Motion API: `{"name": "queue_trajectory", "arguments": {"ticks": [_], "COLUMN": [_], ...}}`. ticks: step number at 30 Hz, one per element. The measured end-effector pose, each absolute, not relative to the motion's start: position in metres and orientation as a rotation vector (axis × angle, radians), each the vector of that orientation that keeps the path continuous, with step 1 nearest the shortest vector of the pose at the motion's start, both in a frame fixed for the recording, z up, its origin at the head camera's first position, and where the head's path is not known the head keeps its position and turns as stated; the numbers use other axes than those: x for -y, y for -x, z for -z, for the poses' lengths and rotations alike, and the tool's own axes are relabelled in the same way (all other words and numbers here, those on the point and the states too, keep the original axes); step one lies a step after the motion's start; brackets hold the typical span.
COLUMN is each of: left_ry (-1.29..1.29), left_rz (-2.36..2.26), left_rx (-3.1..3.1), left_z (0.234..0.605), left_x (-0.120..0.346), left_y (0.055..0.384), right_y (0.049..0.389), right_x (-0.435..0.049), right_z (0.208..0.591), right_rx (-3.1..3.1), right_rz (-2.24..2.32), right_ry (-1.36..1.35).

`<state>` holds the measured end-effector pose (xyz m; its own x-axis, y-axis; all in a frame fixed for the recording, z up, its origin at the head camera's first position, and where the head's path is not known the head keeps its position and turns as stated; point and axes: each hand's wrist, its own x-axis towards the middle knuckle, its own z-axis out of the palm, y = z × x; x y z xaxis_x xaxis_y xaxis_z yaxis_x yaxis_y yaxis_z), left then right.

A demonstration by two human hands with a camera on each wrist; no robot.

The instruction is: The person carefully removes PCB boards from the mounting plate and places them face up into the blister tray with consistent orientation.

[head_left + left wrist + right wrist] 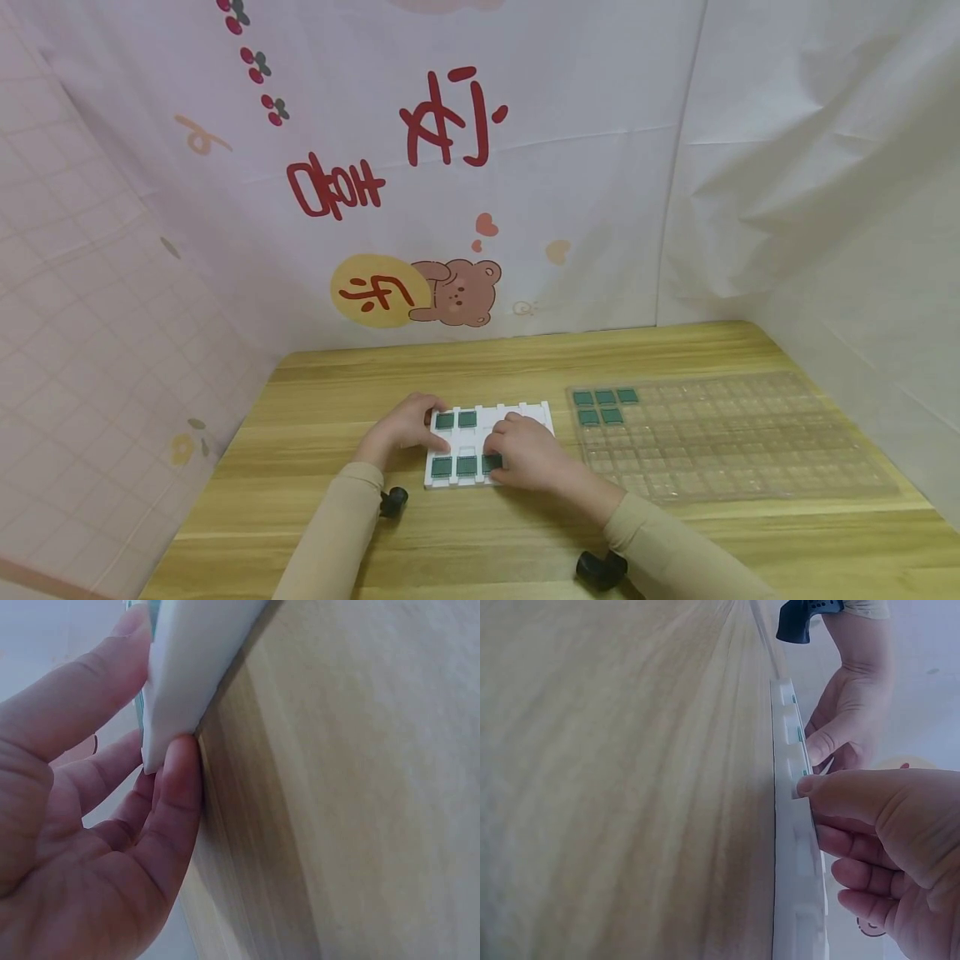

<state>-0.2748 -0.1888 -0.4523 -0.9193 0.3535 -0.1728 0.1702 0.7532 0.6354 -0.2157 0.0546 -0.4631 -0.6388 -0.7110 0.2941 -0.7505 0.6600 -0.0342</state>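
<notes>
A white slotted tray (468,440) lies flat on the table and holds several small green circuit boards (467,467). My left hand (407,423) grips the tray's left end; in the left wrist view the thumb lies over its top face and a fingertip presses the lower edge (191,675). With thumb and fingers, my right hand (527,452) pinches a green circuit board (491,462) at the third slot of the near row. The right wrist view has the thumb (840,789) right at the tray's near edge; the fingers hide most of this board.
To the right lies a large clear plastic tray (697,442) with many compartments and several green boards (604,397) in its far left corner. A patterned white cloth (585,167) hangs behind the wooden table (480,542). Black wrist cameras (602,570) sit beneath the forearms.
</notes>
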Motion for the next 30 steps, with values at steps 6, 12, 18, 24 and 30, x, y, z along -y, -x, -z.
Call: {"name": "queue_trajectory", "arguments": {"ticks": [6, 12, 18, 24, 30], "left_ry": [-0.404, -0.406, -0.409, -0.404, -0.439], "left_rz": [-0.929, -0.922, -0.927, -0.927, -0.902], "left_rx": [-2.668, -2.673, -2.674, -2.670, -2.684], "left_z": [0.4518, 0.4520, 0.4525, 0.4520, 0.4528], "left_x": [0.1889, 0.1891, 0.1896, 0.1894, 0.1895], "left_y": [0.2746, 0.2749, 0.2755, 0.2753, 0.2760], "right_y": [0.2163, 0.2171, 0.2180, 0.2189, 0.2176], "right_x": [-0.0545, -0.0543, -0.0547, -0.0555, -0.0560], "right_z": [0.4624, 0.4613, 0.4617, 0.4639, 0.4636], "right_rx": [2.626, 2.638, 2.632, 2.619, 2.647], "right_rz": [-0.200, -0.214, -0.217, -0.239, -0.304], "right_ry": [-1.177, -1.178, -1.171, -1.168, -1.157]}}
